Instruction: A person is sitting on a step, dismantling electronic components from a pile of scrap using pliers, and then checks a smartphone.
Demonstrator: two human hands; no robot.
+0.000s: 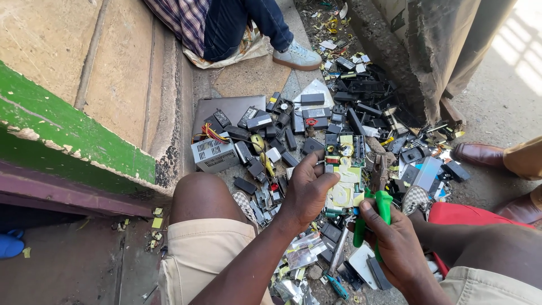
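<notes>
My left hand (307,189) grips a green and yellow circuit board (344,181) by its left edge, holding it above a heap of parts on the ground. My right hand (395,240) is closed around the green handles of a pair of pliers (377,212), whose head reaches up to the board's lower right corner. Both my bare knees frame the hands, left and right. The plier jaws are hidden behind the board and my fingers.
Several black adapters, chargers and small boards (344,107) litter the ground ahead, with a grey perforated power supply box (213,153) and a laptop (231,107) at the left. A seated person's leg and white shoe (296,56) are at the top. Brown shoes (480,153) stand at the right. A blue tool (337,286) lies below.
</notes>
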